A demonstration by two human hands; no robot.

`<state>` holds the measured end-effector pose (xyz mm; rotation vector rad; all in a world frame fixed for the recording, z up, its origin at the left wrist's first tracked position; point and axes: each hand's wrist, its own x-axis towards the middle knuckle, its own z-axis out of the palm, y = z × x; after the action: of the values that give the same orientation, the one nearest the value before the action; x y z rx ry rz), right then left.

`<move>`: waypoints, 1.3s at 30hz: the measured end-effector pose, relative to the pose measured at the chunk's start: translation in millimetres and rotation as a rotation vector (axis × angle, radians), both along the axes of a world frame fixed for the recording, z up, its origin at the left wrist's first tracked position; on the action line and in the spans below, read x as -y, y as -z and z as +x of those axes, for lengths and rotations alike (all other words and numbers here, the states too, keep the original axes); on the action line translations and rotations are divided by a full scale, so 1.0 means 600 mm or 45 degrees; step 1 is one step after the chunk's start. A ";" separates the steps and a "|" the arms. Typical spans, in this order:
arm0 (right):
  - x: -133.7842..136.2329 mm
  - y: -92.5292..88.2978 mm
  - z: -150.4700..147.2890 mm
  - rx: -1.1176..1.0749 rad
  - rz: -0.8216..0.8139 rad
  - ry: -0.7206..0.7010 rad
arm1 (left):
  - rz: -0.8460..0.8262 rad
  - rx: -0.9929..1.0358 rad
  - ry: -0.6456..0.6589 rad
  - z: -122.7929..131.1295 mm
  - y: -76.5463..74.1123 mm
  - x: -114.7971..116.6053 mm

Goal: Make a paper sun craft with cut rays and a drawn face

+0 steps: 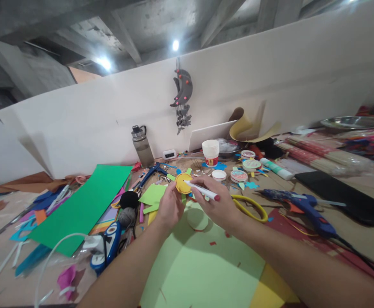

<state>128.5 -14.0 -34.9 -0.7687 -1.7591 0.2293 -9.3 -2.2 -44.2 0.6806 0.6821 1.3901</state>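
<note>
In the middle of the head view, my left hand (170, 206) grips a round yellow disc (182, 186) by its lower left edge. My right hand (217, 201) is closed around a white marker (203, 191) with a dark red end. The marker's tip meets the disc's face or hovers just over it; I cannot tell which. Small dark marks show on the disc near the tip. Below both hands lies a pale green sheet (203, 269), with a pale green round piece (197, 219) on it. Yellow-handled scissors (254, 209) are beside my right wrist.
A blue glue gun (305, 205) with its cord lies at the right, near a black slab (347, 199). Paper cups (210, 149) and a water bottle (142, 147) stand at the back. On the left are a green sheet (84, 205) and a blue power strip (108, 248).
</note>
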 end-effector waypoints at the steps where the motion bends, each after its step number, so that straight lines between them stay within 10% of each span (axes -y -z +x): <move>1: 0.000 0.000 0.000 0.002 0.001 0.000 | -0.003 -0.003 -0.001 0.000 0.000 0.000; 39: -0.009 0.006 0.001 -0.025 -0.042 0.088 | -0.025 0.122 -0.011 0.007 0.000 0.009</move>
<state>129.1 -8.7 -38.5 -0.8468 -1.7108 0.2195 -5.4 -7.9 -44.5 0.5921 0.6227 1.4130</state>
